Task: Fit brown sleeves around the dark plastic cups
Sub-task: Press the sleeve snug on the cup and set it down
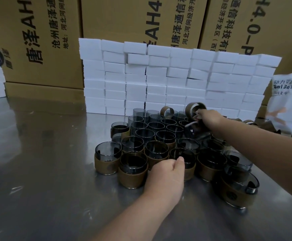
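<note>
Several dark translucent cups (147,129) stand packed together on a steel table (37,171). The near rows, such as one cup (133,173), wear brown sleeves; the far rows are bare. My right hand (209,119) reaches over the back of the cluster and grips a brown sleeve (193,108) lifted above the cups. My left hand (167,169) rests at the front of the cluster with fingers curled, thumb against a sleeved cup (185,159); whether it grips that cup is hidden. Another loose sleeve (167,111) stands among the far cups.
A wall of stacked white foam blocks (159,79) stands right behind the cups. Large cardboard boxes (42,40) rise behind it. A white plastic bag (289,101) and a pile of loose brown sleeves (246,122) lie at the right.
</note>
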